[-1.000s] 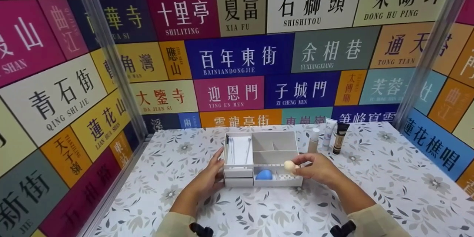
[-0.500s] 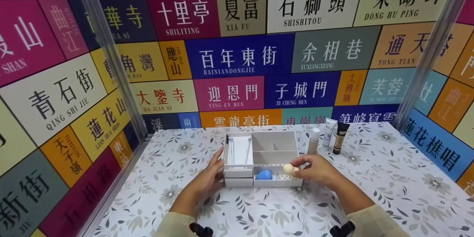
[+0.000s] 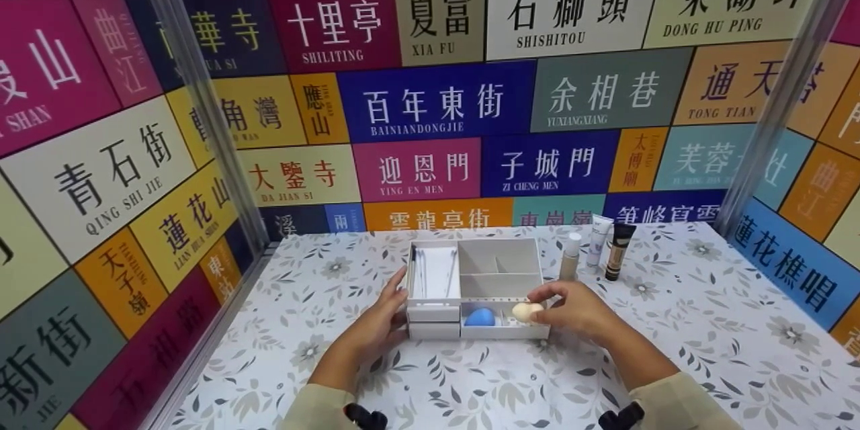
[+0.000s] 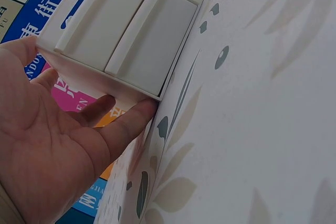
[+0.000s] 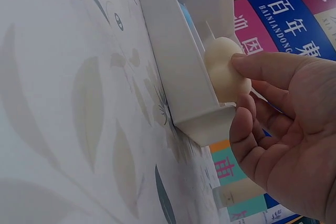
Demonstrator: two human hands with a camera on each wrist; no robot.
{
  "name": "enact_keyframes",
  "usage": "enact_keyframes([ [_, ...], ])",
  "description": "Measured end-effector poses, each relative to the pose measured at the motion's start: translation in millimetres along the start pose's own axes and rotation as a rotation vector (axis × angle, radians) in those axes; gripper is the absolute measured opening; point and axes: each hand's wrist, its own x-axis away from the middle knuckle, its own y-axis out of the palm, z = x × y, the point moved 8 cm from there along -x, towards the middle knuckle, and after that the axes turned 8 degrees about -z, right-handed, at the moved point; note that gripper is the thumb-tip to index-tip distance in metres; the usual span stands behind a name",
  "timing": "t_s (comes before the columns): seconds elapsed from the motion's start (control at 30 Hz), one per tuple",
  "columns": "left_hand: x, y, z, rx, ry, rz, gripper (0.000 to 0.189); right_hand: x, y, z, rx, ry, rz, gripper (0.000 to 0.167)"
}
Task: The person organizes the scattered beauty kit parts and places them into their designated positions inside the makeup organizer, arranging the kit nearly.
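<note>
A white desktop organizer [image 3: 500,256] stands on the table, with cotton swabs [image 3: 433,269] in its upper left compartment. My left hand [image 3: 383,316] rests its fingers against the organizer's left side; in the left wrist view they touch the wall beside two drawers [image 4: 152,40]. My right hand [image 3: 578,309] pinches a cream gourd-shaped makeup sponge [image 3: 524,312] between thumb and fingers at the front right compartment. Seen from the right wrist, the sponge [image 5: 224,69] sits partly below the compartment's rim. A blue makeup sponge [image 3: 480,317] lies in the front compartment, to the left of the cream one.
Behind my right hand stand a beige bottle with a white cap [image 3: 570,256], a white tube [image 3: 596,242] and a black-and-tan tube [image 3: 618,252]. The table is covered by a leaf-patterned cloth [image 3: 510,383]. Colourful sign-printed walls [image 3: 437,101] enclose the back and sides.
My right hand has lowered the cream makeup sponge into the front right compartment, and the sponge has turned from more upright to lying sideways. The left hand has stayed in place.
</note>
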Motion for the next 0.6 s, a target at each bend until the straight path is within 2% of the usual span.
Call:
enact_keyframes([
  [0.6,-3.6,-2.7,-2.6,0.015,-0.023,0.015,0.060,2.7,-4.8,-2.4,-0.066,-0.021,-0.003,0.034],
])
